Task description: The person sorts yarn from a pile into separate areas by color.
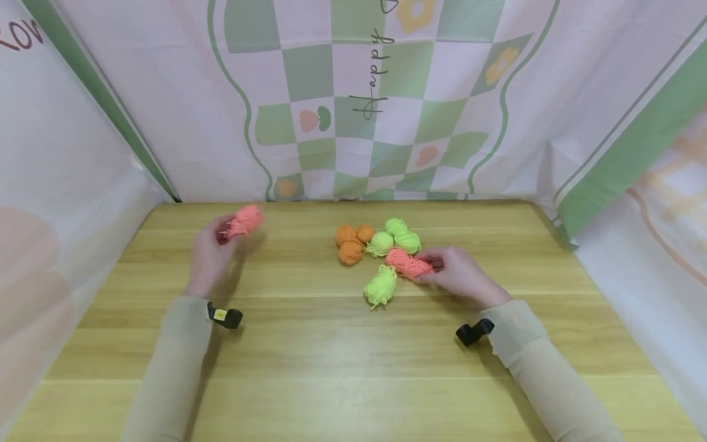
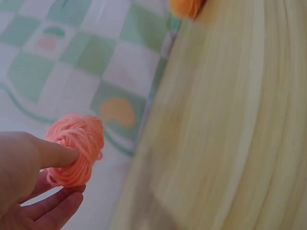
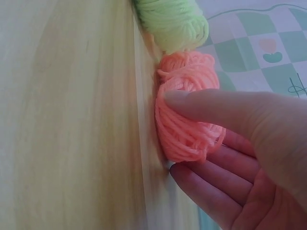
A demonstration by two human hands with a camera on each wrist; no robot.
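My left hand [image 1: 212, 252] holds a coral-pink ball of yarn [image 1: 245, 221] above the far left part of the table. In the left wrist view, thumb and fingers pinch this wound yarn [image 2: 76, 148] from either side. Over at the cluster, my right hand [image 1: 455, 270] grips the end of a second coral ball of yarn [image 1: 409, 264]. The right wrist view has the thumb across this coral yarn [image 3: 189, 124] and the fingers beneath its near end. A lime-green ball of yarn [image 1: 381, 287] lies just left of it.
Orange balls of yarn [image 1: 350, 252] sit together in the middle of the wooden table [image 1: 331, 368]. Beside them are a pale green ball [image 1: 381, 244] and another lime-green one [image 1: 403, 236]. A patterned curtain [image 1: 353, 153] hangs along the back edge.
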